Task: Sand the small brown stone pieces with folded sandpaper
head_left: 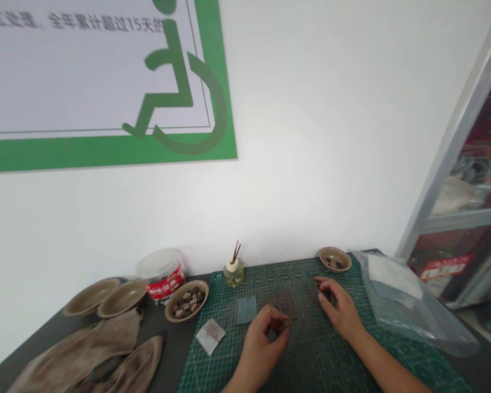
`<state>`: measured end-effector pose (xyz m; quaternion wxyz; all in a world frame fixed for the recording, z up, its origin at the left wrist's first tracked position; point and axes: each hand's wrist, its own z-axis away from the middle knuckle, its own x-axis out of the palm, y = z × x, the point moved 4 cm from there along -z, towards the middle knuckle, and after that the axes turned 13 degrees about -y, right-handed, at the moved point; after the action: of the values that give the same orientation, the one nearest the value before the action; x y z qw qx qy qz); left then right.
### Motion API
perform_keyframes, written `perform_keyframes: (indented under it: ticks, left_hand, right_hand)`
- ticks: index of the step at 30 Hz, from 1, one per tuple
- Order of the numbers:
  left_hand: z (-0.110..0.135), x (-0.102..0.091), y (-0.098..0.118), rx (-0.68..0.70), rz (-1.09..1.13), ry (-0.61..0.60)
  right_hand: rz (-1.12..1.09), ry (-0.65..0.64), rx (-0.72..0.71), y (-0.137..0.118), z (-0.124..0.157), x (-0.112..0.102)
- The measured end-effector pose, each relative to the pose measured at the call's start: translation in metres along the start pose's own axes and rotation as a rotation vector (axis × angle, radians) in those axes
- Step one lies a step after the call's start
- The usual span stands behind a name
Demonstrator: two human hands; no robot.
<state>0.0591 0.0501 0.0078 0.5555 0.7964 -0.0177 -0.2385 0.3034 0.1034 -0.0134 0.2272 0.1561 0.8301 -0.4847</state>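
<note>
My left hand (264, 341) is closed in a pinch on a small dark stone (287, 323) above the green cutting mat (265, 277). To its right, my right hand (343, 311) has thumb and index finger curled toward each other. A small dark thing (318, 283) shows at those fingertips, too small to name. Close to my left hand lie a blue-grey square sheet (246, 309) and a dark brown square sheet (285, 302), partly behind the fingers. Further left is a whitish square (210, 335) with a brown stain.
A bowl (168, 312) of small stones stands at the mat's left edge, another bowl (349, 266) at back right. A glass bottle (234, 274) with thin sticks, a tub (163, 275), two bowls (90, 295), brown cloth (94, 349) and a plastic bag (413, 305) surround the work area.
</note>
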Motion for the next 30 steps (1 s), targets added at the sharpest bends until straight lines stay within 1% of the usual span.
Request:
perform_keyframes:
  ticks: [2,3,4,6,9,10,11,14,17,20,24,27,30]
  left_hand:
    - [0.002,0.002,-0.001,-0.012,0.003,-0.018]
    - [0.003,0.003,-0.001,-0.020,-0.004,-0.023]
    - [0.004,0.004,-0.002,-0.031,-0.018,-0.019]
    - [0.003,0.004,-0.002,-0.052,-0.050,-0.013]
    - [0.000,0.004,-0.002,-0.066,-0.062,0.013]
    - [-0.002,0.005,-0.002,-0.065,-0.060,0.020]
    - [-0.003,0.006,-0.002,-0.065,-0.060,0.026]
    - [-0.007,0.010,0.002,-0.067,-0.067,0.034]
    - [-0.014,0.011,0.006,-0.067,-0.076,0.058]
    - [-0.021,0.009,0.006,-0.064,-0.088,0.113]
    - [-0.026,0.005,-0.004,-0.074,-0.086,0.164]
    - [-0.024,0.001,-0.014,-0.093,-0.081,0.181]
    - [-0.023,-0.002,-0.021,-0.106,-0.075,0.168]
  right_hand:
    - [-0.122,0.000,0.027,-0.004,-0.002,0.001]
    - [-0.219,0.007,0.055,-0.005,-0.003,0.003]
    - [-0.343,0.013,0.097,-0.007,-0.004,0.006]
    - [-0.692,0.051,0.231,-0.009,-0.005,0.017]
    - [-0.865,-0.003,0.288,-0.025,-0.007,0.036]
    - [-1.035,-0.055,0.335,-0.031,-0.008,0.045]
    - [-1.089,-0.089,0.344,-0.037,-0.008,0.049]
    - [-1.166,-0.141,0.350,-0.054,-0.014,0.056]
    - [-1.204,-0.163,0.370,-0.059,-0.024,0.060]
    - [-1.202,-0.133,0.397,-0.053,-0.032,0.065]
    - [-1.162,-0.071,0.400,-0.039,-0.034,0.071]
    - [-1.129,-0.097,0.379,-0.035,-0.031,0.071]
    - [-1.092,-0.148,0.342,-0.039,-0.027,0.069]
